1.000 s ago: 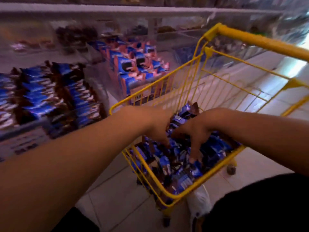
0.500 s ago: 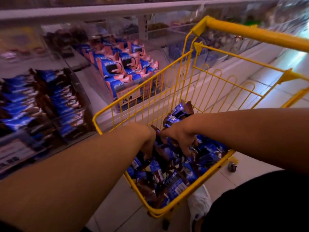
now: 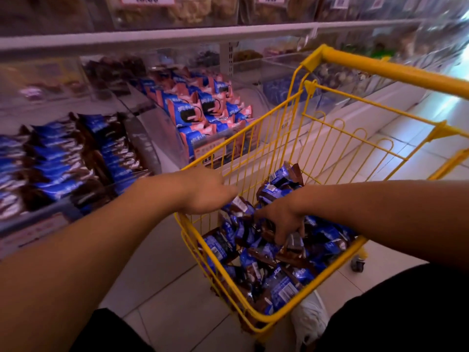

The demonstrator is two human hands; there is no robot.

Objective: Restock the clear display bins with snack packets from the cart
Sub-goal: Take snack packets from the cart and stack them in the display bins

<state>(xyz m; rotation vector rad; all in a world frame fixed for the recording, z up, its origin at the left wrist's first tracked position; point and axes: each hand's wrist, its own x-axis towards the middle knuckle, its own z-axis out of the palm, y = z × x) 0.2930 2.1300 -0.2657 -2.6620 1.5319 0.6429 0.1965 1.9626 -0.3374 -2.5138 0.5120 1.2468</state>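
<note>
Snack packets (image 3: 266, 252) fill the yellow cart (image 3: 256, 317). My right hand (image 3: 281, 219) grips several; left hand (image 3: 205, 194) grip: cannot tell. Step: gathering. Next: carry to bin (image 3: 142, 148).

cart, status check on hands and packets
Left hand at cart rim, grip unclear. Right hand fingers curled into snack packets. Nothing blocking.
</note>
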